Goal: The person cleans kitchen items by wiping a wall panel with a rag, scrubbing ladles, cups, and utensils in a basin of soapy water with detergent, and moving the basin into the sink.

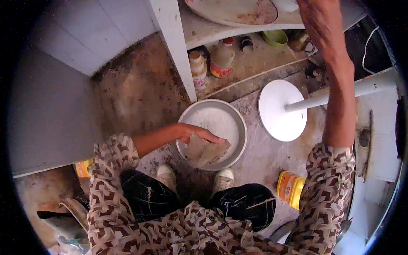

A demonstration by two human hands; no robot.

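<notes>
My left hand is closed on a damp-looking grey-beige cloth, which hangs over the near part of a round metal basin. The basin stands on the floor in front of my shoes, with a pale inside. My right hand is raised to the top edge of the view, beside the upper shelf. Its fingers are cut off by the frame, so what they touch is hidden. Left of that hand, a large round plate-like item with reddish marks lies on the upper shelf.
On the lower shelf stand a white bottle, a red-capped bottle and a green bowl. A white round-based stand with a pole lies right of the basin. A yellow container is near my right knee. A white post rises behind the basin.
</notes>
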